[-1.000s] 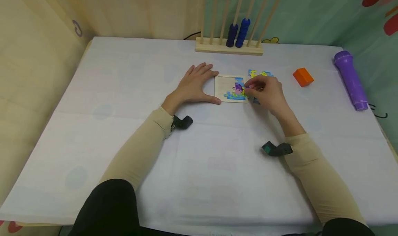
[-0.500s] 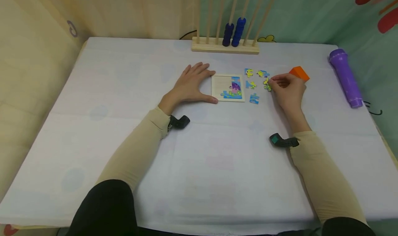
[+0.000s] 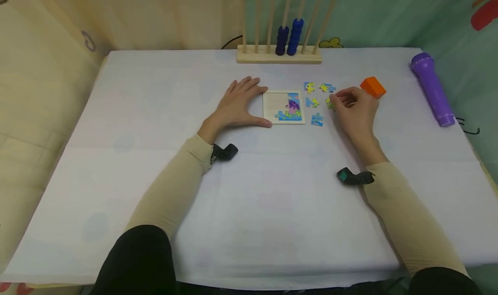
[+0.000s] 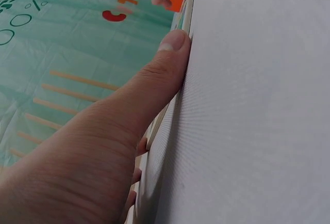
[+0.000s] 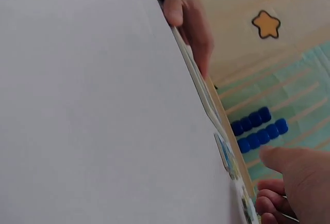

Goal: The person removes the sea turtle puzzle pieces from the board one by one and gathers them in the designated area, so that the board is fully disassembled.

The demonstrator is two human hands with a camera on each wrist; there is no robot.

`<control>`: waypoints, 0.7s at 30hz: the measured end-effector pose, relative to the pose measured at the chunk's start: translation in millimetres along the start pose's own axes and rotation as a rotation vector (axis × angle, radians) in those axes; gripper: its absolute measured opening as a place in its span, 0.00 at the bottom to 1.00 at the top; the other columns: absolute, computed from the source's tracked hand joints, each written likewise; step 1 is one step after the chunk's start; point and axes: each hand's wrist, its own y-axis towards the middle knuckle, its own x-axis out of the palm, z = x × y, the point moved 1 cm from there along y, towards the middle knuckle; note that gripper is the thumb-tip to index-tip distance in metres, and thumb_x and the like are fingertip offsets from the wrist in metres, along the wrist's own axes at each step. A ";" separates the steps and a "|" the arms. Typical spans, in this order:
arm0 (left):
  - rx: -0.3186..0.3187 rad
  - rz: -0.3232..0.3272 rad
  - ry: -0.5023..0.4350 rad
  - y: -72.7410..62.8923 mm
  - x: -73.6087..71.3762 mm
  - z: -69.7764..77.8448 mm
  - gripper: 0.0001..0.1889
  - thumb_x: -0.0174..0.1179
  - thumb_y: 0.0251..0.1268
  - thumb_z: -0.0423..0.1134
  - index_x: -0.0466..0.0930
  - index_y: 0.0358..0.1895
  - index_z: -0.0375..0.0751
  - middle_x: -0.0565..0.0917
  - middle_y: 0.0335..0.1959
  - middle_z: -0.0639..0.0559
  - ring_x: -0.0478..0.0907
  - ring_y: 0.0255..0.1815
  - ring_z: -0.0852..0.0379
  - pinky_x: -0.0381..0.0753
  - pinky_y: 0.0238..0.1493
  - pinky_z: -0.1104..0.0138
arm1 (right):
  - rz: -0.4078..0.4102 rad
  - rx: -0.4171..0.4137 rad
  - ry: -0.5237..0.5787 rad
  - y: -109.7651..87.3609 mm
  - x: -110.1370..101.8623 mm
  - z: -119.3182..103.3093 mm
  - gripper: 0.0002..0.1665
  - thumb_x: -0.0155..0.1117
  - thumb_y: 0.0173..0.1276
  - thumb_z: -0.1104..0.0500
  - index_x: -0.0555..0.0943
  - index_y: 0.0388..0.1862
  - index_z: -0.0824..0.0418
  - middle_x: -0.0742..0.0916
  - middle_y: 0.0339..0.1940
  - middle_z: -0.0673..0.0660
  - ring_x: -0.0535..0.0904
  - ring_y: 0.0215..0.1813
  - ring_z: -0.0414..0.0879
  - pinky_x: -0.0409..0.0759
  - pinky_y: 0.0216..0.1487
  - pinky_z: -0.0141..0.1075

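My left hand lies spread at the left side of a small wooden puzzle tray, its thumb at the lower left corner and its index finger near the upper left. Joined pieces with a purple and pink picture fill the tray's right and bottom. My right hand is bent over a yellow puzzle piece, with thumb and index fingertips at its edge and part of it covered. Whether they pinch it cannot be told. In the right wrist view the right thumb stands apart from the curled fingers.
Loose pieces lie between the tray and the right hand. An orange block sits right behind that hand. Farther right lies a purple torch-shaped toy. A wooden bead rack stands at the back edge.
My right hand has gone from the tray's right edge to the loose pieces at the right, uncovering them, and then shifted slightly left over the yellow piece. The left hand stays beside the tray.
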 end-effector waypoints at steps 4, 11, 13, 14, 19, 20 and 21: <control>-0.002 0.008 -0.009 -0.7 -0.1 -0.1 0.59 0.72 0.46 0.79 0.63 0.82 0.58 0.51 0.88 0.53 0.38 0.90 0.52 0.30 0.88 0.51 | -0.135 -0.088 -0.012 -15.8 -6.3 -13.9 0.24 0.75 0.69 0.43 0.89 0.49 0.62 0.88 0.39 0.60 0.77 0.39 0.46 0.69 0.39 0.22; -0.019 -0.014 0.036 3.9 -5.6 -2.0 0.60 0.70 0.47 0.79 0.60 0.83 0.57 0.49 0.89 0.53 0.36 0.90 0.52 0.29 0.88 0.52 | -0.309 -0.203 -0.009 -21.7 -6.0 -22.4 0.19 0.82 0.64 0.58 0.88 0.50 0.66 0.87 0.43 0.62 0.83 0.42 0.52 0.72 0.42 0.16; -0.021 -0.009 0.041 5.7 -6.9 -2.6 0.60 0.71 0.48 0.79 0.60 0.83 0.58 0.49 0.89 0.53 0.36 0.90 0.52 0.29 0.88 0.52 | -0.320 -0.218 0.000 -20.2 -5.0 -22.7 0.19 0.81 0.64 0.60 0.88 0.51 0.66 0.87 0.44 0.62 0.84 0.42 0.53 0.73 0.43 0.16; -0.020 -0.004 0.039 6.7 -7.0 -2.7 0.59 0.71 0.47 0.78 0.60 0.83 0.58 0.50 0.89 0.53 0.36 0.90 0.52 0.29 0.88 0.52 | -0.317 -0.226 0.004 -19.5 -4.5 -22.3 0.18 0.81 0.64 0.60 0.88 0.51 0.66 0.87 0.44 0.62 0.84 0.42 0.53 0.73 0.43 0.16; -0.011 -0.002 0.013 7.6 -1.1 -2.1 0.60 0.71 0.46 0.79 0.61 0.83 0.58 0.50 0.89 0.54 0.37 0.90 0.53 0.28 0.88 0.53 | -0.272 -0.242 0.028 -22.1 -2.8 -17.4 0.18 0.81 0.64 0.60 0.87 0.48 0.67 0.87 0.40 0.63 0.83 0.39 0.53 0.71 0.40 0.16; -0.011 -0.005 0.012 7.2 0.6 -1.9 0.60 0.71 0.46 0.79 0.61 0.84 0.58 0.50 0.89 0.54 0.37 0.90 0.53 0.28 0.88 0.53 | -0.264 -0.244 0.032 -23.5 -1.9 -16.3 0.17 0.81 0.64 0.60 0.87 0.48 0.68 0.87 0.40 0.63 0.83 0.38 0.53 0.71 0.40 0.16; -0.011 -0.008 0.013 6.6 2.0 -1.5 0.60 0.71 0.46 0.79 0.61 0.84 0.58 0.50 0.89 0.54 0.37 0.90 0.53 0.28 0.88 0.53 | -0.257 -0.244 0.035 -25.3 -1.0 -15.4 0.18 0.81 0.64 0.60 0.87 0.48 0.68 0.86 0.39 0.63 0.82 0.38 0.53 0.71 0.40 0.17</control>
